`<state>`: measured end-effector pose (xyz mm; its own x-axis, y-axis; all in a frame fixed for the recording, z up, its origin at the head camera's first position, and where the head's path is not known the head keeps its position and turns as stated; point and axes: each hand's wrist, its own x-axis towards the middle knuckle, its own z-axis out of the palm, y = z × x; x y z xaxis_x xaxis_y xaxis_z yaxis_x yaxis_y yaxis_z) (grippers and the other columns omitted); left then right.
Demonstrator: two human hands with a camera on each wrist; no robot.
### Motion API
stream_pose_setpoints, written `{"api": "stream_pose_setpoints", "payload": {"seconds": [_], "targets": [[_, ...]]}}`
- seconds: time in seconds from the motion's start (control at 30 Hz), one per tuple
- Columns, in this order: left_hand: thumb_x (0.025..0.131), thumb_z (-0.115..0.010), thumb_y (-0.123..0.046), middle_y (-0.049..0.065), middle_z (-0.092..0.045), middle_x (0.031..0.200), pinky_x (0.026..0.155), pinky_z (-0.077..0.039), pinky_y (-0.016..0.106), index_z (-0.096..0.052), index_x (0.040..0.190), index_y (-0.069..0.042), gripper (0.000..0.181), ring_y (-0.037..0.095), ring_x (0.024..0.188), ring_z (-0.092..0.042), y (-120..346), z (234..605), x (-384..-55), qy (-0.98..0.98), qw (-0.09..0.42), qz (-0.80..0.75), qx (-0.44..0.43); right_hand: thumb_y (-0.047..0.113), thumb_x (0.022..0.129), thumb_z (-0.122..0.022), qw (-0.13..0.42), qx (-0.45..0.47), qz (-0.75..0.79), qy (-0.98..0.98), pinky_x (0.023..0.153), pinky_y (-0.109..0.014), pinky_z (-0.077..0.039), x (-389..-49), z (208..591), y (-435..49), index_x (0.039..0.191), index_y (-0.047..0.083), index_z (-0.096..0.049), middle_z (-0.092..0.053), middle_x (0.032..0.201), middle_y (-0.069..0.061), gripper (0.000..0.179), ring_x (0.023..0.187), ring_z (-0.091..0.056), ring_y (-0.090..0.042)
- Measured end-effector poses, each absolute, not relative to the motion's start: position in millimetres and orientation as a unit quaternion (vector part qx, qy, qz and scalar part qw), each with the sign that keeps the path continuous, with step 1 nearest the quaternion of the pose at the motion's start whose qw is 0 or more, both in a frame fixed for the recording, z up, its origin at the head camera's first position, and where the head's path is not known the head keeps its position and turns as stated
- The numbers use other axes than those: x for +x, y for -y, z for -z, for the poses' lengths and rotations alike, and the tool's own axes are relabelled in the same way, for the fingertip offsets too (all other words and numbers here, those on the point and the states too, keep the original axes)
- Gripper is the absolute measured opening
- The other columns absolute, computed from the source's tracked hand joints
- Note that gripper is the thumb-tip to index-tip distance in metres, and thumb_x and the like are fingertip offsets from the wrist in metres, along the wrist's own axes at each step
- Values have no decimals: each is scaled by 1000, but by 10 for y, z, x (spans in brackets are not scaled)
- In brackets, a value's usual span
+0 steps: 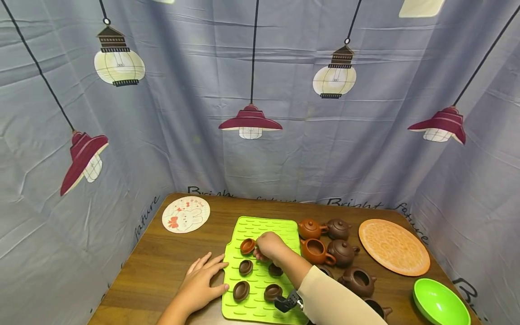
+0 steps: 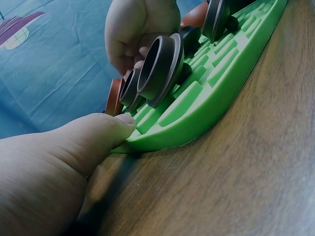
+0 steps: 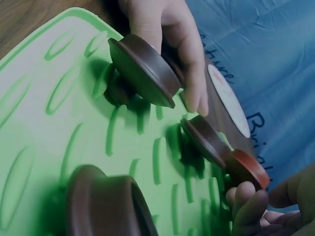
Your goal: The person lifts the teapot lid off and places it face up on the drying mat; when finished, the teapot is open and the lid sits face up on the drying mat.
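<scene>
My right hand reaches over the green mat, its curled fingers at the near right edge of an orange teapot lid, which they seem to pinch. In the right wrist view, thumb and fingers meet beside that lid, partly covering it. Several dark brown teapot lids, among them one lid near the left hand and another below my right forearm, lie tilted on their knobs on the mat. My left hand is spread on the table, thumb and fingertips touching the mat's left edge.
Right of the mat stand orange teapots and several brown teapots, some lidless, partly hidden by my right sleeve. Farther right are an orange round mat and a green bowl. A rabbit-print round mat lies back left.
</scene>
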<state>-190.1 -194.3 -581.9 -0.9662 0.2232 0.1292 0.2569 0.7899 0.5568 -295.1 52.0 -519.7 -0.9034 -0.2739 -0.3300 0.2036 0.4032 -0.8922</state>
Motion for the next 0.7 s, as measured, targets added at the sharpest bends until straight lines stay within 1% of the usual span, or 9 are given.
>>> {"api": "stream_pose_setpoints", "payload": {"seconds": [0.07, 0.1, 0.13, 0.23, 0.33, 0.5, 0.6, 0.7], "targets": [[89, -77, -57, -6, -49, 162, 125, -17, 71, -66, 142, -27, 63, 39, 156, -32, 1940, 5824, -1899, 945, 29, 298, -127, 16, 110, -45, 192, -39, 512, -836, 56, -30, -53, -2949, 5176, -564, 122, -3, -62, -70, 84, -16, 28, 63, -61, -19], [89, -78, -57, -6, -49, 161, 125, -17, 71, -66, 142, -27, 63, 39, 156, -32, 1938, 5827, -1897, 945, 30, 298, -127, 17, 109, -47, 180, -47, 495, -849, 56, -31, -52, -2944, 5159, -585, 118, 0, -63, -69, 86, -15, 25, 64, -61, -20], [88, -78, -56, -6, -50, 161, 125, -17, 70, -66, 142, -27, 62, 39, 156, -32, 1937, 5830, -1897, 945, 31, 298, -127, 17, 108, -48, 166, -53, 477, -861, 56, -33, -51, -2939, 5139, -607, 118, 1, -63, -69, 87, -14, 24, 65, -61, -21], [88, -78, -56, -6, -50, 161, 125, -17, 70, -66, 142, -27, 62, 38, 156, -32, 1934, 5840, -1896, 946, 32, 298, -126, 21, 107, -49, 136, -67, 436, -887, 56, -35, -49, -2911, 5067, -679, 126, 3, -62, -69, 93, -10, 29, 68, -61, -21], [88, -78, -56, -7, -50, 161, 126, -17, 69, -66, 142, -27, 62, 38, 156, -32, 1930, 5844, -1895, 946, 32, 297, -125, 24, 108, -50, 112, -77, 429, -893, 56, -35, -49, -2866, 4995, -765, 135, 4, -60, -71, 97, -9, 35, 70, -62, -20], [88, -79, -56, -6, -49, 161, 126, -16, 68, -66, 142, -26, 63, 39, 156, -31, 1931, 5837, -1891, 946, 29, 300, -124, 28, 109, -54, 62, -90, 436, -893, 52, -33, -47, -2782, 4921, -944, 134, 11, -61, -71, 95, -13, 31, 63, -59, -19], [88, -79, -56, -5, -50, 161, 126, -16, 69, -66, 142, -26, 63, 39, 156, -32, 1937, 5832, -1894, 945, 30, 301, -124, 30, 109, -56, 45, -83, 441, -893, 49, -32, -45, -2735, 4890, -1056, 133, 14, -62, -69, 93, -14, 29, 59, -55, -19], [88, -78, -57, -6, -50, 161, 126, -16, 69, -66, 142, -27, 63, 39, 156, -32, 1945, 5836, -1903, 946, 32, 297, -125, 31, 108, -57, 38, -75, 443, -893, 50, -33, -45, -2699, 4863, -1157, 133, 16, -62, -67, 92, -11, 29, 59, -54, -19]]}}
